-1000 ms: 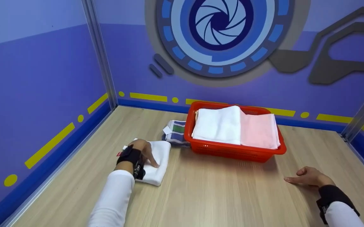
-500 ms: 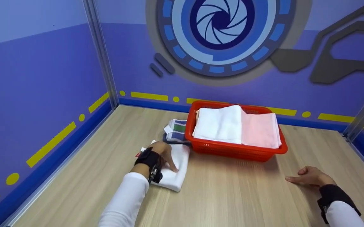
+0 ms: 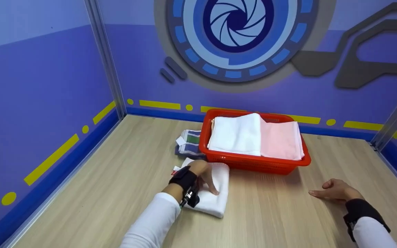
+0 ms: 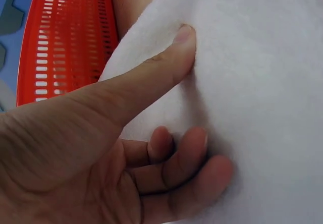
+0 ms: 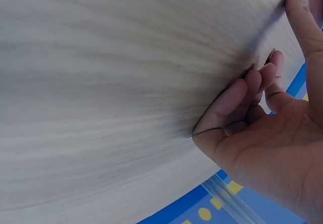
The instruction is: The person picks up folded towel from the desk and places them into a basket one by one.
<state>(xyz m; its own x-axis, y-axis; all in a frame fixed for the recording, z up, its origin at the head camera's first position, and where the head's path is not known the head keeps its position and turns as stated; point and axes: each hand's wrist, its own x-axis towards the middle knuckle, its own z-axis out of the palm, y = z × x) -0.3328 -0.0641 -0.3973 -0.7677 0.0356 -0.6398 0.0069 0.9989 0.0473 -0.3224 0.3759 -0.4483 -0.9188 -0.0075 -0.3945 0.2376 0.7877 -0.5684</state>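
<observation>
A folded white towel (image 3: 215, 193) with a small red label at its left edge lies on the table, just in front of the red basket. My left hand (image 3: 202, 174) rests on top of it. In the left wrist view the thumb (image 4: 166, 65) presses a dent into the white cloth (image 4: 262, 82), while several loosely bent fingers (image 4: 176, 168) lie against its surface. Off to the right, my right hand (image 3: 334, 190) rests on the tabletop, holding nothing. Its fingers (image 5: 237, 103) hang loosely bent in the right wrist view.
Against the back wall stands a red plastic basket (image 3: 250, 163) containing a folded white cloth (image 3: 234, 134) and a folded pink cloth (image 3: 281, 139). A striped blue, green and white towel (image 3: 189, 143) lies at the basket's left side. Printed walls (image 3: 47, 86) enclose the wooden table (image 3: 270, 213).
My left hand has slid the white towel rightward and slightly nearer across the table, from left of the striped towel to in front of the basket. The right hand stays put.
</observation>
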